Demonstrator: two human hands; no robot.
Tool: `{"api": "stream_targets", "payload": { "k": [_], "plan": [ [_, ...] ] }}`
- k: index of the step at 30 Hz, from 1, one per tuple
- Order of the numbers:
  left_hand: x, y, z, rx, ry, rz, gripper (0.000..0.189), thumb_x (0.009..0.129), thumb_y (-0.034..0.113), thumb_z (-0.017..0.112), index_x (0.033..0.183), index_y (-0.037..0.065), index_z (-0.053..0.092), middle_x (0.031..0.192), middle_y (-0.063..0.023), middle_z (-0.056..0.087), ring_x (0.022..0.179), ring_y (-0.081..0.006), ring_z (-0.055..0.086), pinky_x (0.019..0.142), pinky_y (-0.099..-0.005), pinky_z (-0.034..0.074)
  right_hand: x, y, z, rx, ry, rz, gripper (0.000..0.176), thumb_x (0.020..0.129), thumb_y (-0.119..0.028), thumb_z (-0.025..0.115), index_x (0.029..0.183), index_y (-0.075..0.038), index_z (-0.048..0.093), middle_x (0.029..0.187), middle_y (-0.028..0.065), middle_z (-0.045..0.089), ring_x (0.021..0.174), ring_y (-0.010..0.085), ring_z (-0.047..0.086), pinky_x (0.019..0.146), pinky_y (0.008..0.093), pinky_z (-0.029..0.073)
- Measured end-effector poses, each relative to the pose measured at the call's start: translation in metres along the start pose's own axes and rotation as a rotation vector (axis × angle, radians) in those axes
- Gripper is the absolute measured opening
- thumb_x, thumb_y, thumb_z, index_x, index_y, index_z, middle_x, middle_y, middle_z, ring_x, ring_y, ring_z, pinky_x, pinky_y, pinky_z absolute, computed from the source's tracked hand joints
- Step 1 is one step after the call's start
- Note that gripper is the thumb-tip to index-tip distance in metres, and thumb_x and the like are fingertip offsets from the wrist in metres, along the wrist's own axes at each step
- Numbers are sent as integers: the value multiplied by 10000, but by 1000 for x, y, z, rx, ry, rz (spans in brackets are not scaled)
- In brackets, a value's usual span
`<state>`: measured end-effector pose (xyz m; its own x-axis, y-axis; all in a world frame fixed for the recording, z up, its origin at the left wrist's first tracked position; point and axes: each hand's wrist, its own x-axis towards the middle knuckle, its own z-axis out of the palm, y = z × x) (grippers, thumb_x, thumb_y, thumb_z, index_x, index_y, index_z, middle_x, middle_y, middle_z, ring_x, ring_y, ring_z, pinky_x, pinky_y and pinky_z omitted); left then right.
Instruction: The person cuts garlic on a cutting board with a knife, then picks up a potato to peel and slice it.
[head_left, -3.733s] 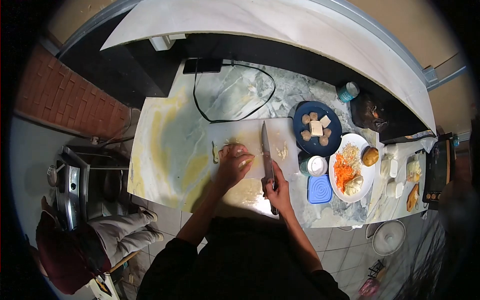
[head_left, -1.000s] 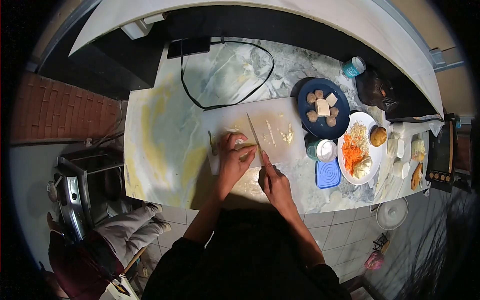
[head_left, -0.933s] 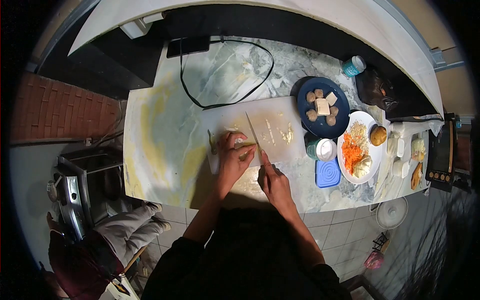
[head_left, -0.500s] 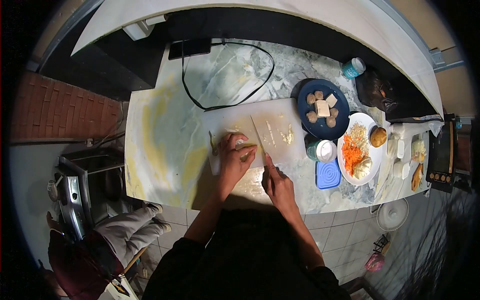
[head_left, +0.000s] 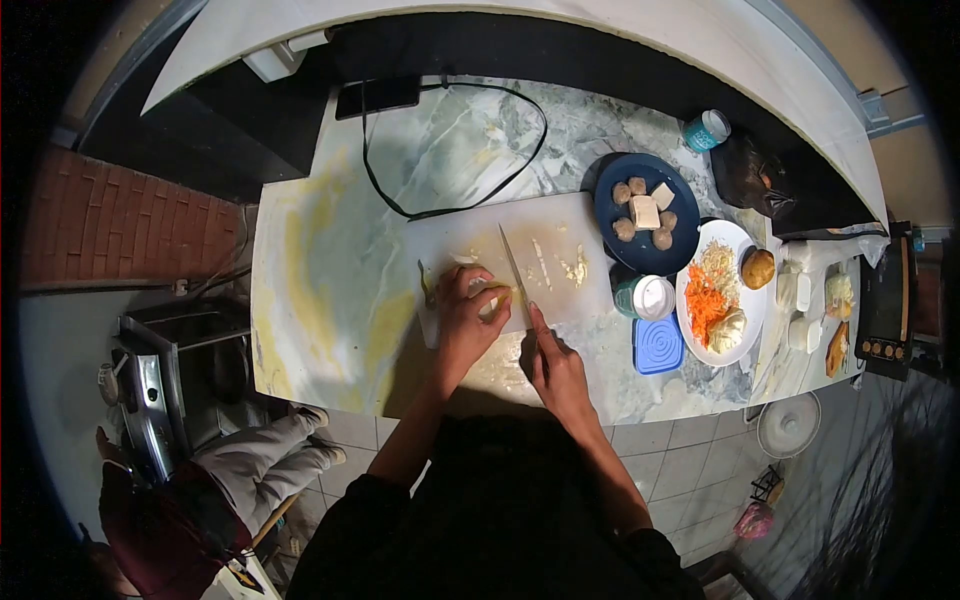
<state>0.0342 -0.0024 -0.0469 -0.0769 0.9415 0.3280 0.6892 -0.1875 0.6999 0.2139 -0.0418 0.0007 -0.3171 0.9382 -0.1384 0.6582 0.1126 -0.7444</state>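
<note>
A white cutting board (head_left: 505, 222) lies on the marble counter. My left hand (head_left: 470, 318) presses a small pale yellowish vegetable piece (head_left: 491, 304) onto it with bent fingers, which partly hide the piece. My right hand (head_left: 558, 372) is wrapped round the handle of a kitchen knife (head_left: 512, 262). Its blade points away from me and stands close beside the piece and my left fingertips. Right of the blade lie thin pale slices (head_left: 541, 262) and a small heap of chopped bits (head_left: 576, 267). A dark green strip (head_left: 425, 282) rests at the board's left side.
Right of the board are a dark blue plate (head_left: 609, 232) with brown balls and pale blocks, an open jar (head_left: 652, 298), a blue lid (head_left: 658, 346) and a white plate (head_left: 748, 335) with shredded vegetables. A black cable (head_left: 375, 185) loops behind. A person (head_left: 180, 510) is at lower left.
My left fingers have shifted slightly around the pale piece, which shows more now. The knife stays beside it with almost no movement. The view has shifted slightly.
</note>
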Motion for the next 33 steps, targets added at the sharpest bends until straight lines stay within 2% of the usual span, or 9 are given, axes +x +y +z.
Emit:
{"api": "stream_targets", "payload": {
  "k": [2,10,15,22,33],
  "plan": [
    [-1,-1,1,-44,-17,-41,169,723,151,806,880,141,745,1090,-28,572,1111,-294,518,986,-467,385,1,-1,0,5,-2,-1,805,777,70,572,1534,-75,340,901,289,628,781,453,627,720,496,513],
    [0,-1,2,-7,3,-11,159,727,151,806,874,145,746,1092,-23,572,1115,-293,521,973,-467,387,2,1,1,-2,-3,-28,768,788,65,567,1519,-50,362,872,278,624,767,448,626,706,495,512],
    [-1,-1,2,0,-2,-15,158,727,157,809,871,145,746,1089,-21,572,1114,-288,525,977,-470,384,2,-1,3,-101,-35,0,745,814,50,576,1520,-42,358,911,286,629,787,443,630,716,489,525],
    [0,0,1,-36,-35,-30,161,733,168,812,886,161,763,1091,-16,571,1125,-283,522,996,-466,376,3,3,3,-75,-33,-17,735,822,47,579,1519,-33,358,949,284,635,811,445,635,740,488,528],
    [4,3,-1,21,-9,-2,122,739,174,813,854,166,771,1086,-8,570,1141,-273,508,977,-452,379,-12,7,-14,-58,-63,-26,815,773,75,589,1534,-102,356,915,260,630,826,433,626,754,499,520]
  ]
}}
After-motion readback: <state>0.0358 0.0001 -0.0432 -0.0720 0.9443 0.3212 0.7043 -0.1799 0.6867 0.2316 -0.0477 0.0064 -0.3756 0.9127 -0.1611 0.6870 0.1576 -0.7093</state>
